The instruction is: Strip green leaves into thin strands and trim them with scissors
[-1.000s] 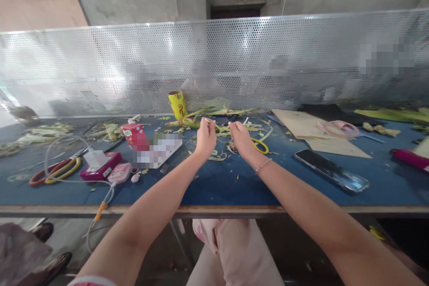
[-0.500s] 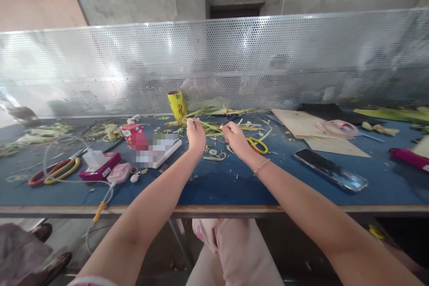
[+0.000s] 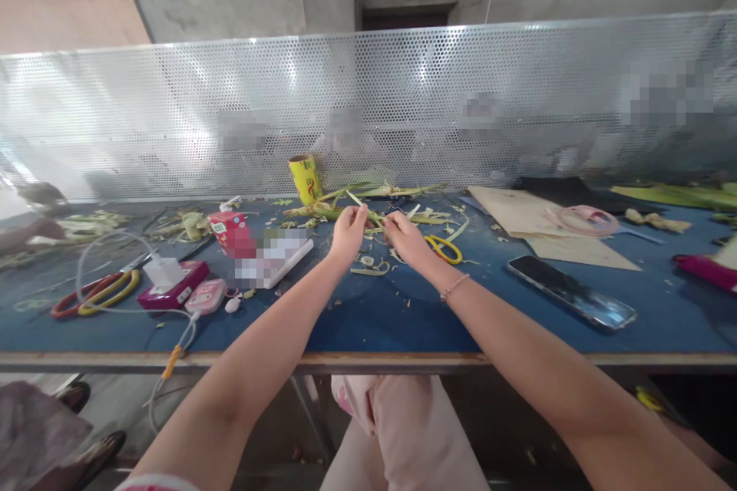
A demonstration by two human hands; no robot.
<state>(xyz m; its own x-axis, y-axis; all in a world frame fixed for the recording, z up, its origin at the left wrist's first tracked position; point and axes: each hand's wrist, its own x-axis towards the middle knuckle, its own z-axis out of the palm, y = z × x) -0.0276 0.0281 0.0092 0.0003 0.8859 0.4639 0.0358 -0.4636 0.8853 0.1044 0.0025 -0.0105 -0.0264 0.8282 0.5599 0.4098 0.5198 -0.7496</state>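
My left hand [image 3: 348,235] is closed in a pinch, and a thin pale plant strip [image 3: 355,199] sticks up from its fingertips. Close beside it, my right hand [image 3: 406,239] is pinched shut too. A whitish tip [image 3: 413,211] shows just beyond the right hand; whether it belongs to the same strip I cannot tell. Green leaf stalks [image 3: 325,211] lie behind both hands. Curled peelings [image 3: 371,268] are scattered below them on the blue tabletop [image 3: 368,322]. Scissors with yellow handles [image 3: 444,249] lie right of my right hand.
A yellow tube [image 3: 305,179] stands near the perforated metal screen [image 3: 322,115]. On the left are a red carton [image 3: 230,232], a charger [image 3: 163,272] with cables and more scissors [image 3: 109,291]. To the right lie a phone [image 3: 570,291] and brown paper [image 3: 512,215]. Another person's hand [image 3: 34,232] shows far left.
My left hand has moved right, closer to my right hand, and a pale strip now points up from it. Another person's hand has appeared at the far left.
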